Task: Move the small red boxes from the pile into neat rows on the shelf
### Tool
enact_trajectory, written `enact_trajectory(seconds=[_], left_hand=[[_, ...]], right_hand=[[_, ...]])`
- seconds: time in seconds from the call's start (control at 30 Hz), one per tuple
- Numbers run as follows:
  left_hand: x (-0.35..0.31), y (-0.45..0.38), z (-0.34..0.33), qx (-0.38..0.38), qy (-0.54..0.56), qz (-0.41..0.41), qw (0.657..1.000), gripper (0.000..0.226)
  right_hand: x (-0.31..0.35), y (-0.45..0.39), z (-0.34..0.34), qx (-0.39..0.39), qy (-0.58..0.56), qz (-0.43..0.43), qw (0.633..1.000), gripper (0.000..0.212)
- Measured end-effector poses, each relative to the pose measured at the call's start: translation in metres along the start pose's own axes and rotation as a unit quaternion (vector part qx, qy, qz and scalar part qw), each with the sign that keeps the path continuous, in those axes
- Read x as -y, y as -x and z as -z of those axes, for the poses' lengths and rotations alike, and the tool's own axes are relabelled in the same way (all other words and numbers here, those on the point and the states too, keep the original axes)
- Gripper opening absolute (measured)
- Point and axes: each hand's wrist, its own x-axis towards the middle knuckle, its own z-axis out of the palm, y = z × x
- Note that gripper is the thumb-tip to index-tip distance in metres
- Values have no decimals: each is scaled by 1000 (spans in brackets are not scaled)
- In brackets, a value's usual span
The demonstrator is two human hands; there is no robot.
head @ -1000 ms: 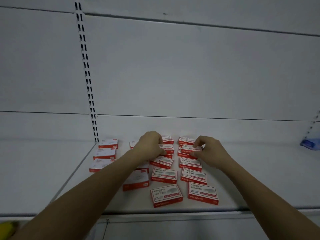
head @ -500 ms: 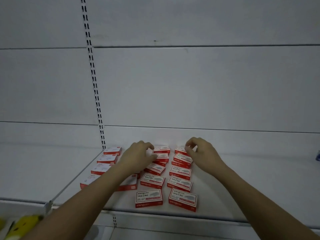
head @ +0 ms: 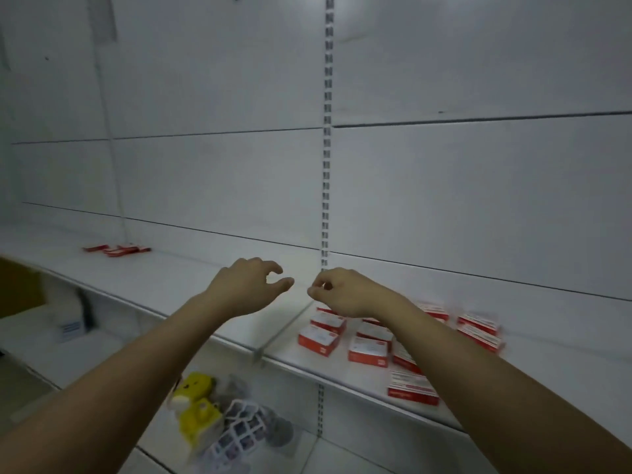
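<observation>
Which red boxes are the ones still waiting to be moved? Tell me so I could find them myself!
Find the long white shelf and follow it left, past both hands. Far back by the wall lies a small pile of red boxes. Unlike the rowed boxes on the right, these lie jumbled together, alone.

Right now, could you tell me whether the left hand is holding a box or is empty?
Empty: the left hand hovers above bare shelf with fingers loosely curled around nothing, left of the rows of boxes.
</observation>
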Motion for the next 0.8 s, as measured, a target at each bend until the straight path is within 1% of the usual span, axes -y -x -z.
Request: enact_trajectory(seconds=[0.17, 0.27, 0.37, 0.5, 0.63, 0.73, 0.8], left_hand=[[94, 9, 24, -4, 9, 49, 999, 55], [166, 21, 34, 10, 23, 72, 997, 57], [240, 37, 46, 27, 35, 91, 995, 58], [329, 52, 72, 24, 31, 111, 993, 60], [396, 54, 100, 15, 19, 140, 990, 57], [438, 56, 108, 4, 13, 156, 988, 55], [461, 54, 107, 4, 20, 164, 986, 55]], right_hand=[[87, -50, -33, 10, 4, 22, 1000, 39], [143, -80, -70, 24, -1, 28, 999, 40], [201, -112, -108, 42, 26, 32, 998, 42], [271, -152, -138, 24, 18, 50, 998, 40], [321, -191, -158, 17, 22, 57, 998, 38], [346, -220, -175, 11, 14, 58, 998, 37], [359, -239, -189, 20, 17, 60, 998, 37]])
